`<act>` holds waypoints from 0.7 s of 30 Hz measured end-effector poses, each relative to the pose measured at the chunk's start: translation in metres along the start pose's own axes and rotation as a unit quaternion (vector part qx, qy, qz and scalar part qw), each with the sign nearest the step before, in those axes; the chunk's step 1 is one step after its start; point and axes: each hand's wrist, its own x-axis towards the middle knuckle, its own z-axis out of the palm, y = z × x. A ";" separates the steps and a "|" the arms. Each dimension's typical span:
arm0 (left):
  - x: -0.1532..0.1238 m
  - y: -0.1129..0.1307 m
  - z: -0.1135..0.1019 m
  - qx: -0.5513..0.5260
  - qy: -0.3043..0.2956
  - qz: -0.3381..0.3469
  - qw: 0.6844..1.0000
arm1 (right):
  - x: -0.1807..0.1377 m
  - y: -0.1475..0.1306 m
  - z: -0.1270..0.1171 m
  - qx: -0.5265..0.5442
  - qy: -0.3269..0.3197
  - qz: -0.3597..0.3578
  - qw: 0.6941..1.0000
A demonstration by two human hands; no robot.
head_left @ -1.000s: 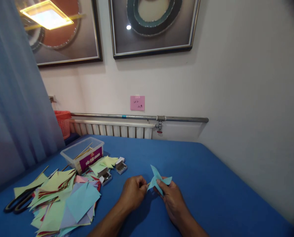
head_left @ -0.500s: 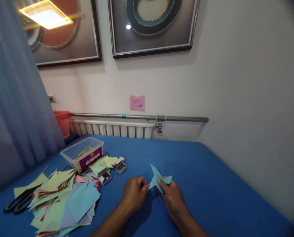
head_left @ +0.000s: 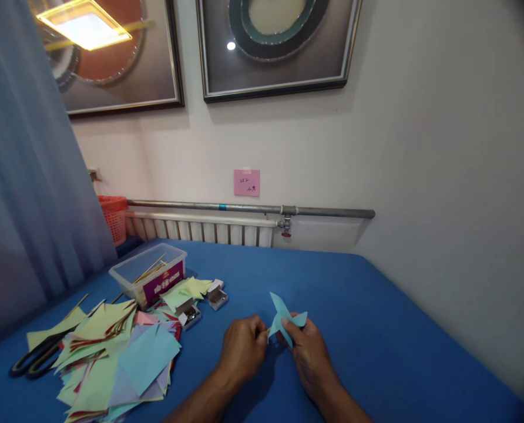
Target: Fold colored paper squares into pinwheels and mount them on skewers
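A light blue paper pinwheel (head_left: 280,311) with pointed, folded blades is pinched by my right hand (head_left: 308,346), its thumb pressing near the centre. Just to the left, my left hand (head_left: 244,346) is closed, its fingers wrapped around a thin wooden stick. Only a short bit of that stick shows between the hand and the pinwheel. Both hands are over the blue table cover (head_left: 403,346).
On the left lie a pile of coloured paper squares (head_left: 147,358) and black-handled scissors (head_left: 37,358). Behind are a clear plastic box (head_left: 165,279) of thin sticks and two small open boxes, one holding metal bits (head_left: 190,315). A red basket (head_left: 114,217) stands beyond.
My hands and the pinwheel stay nearly in place. My left hand has turned slightly, and less of the stick shows. The whole view has shifted a little.
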 end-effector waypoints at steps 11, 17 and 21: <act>-0.001 0.000 0.002 0.004 0.008 0.012 1.000 | 0.003 0.001 -0.001 -0.010 0.000 0.004 1.000; 0.000 -0.001 0.003 -0.012 0.014 0.014 1.000 | -0.004 -0.011 0.002 0.007 0.003 0.032 0.999; 0.000 0.000 0.002 -0.024 0.022 0.017 0.999 | -0.006 -0.015 0.004 0.014 -0.009 0.041 0.999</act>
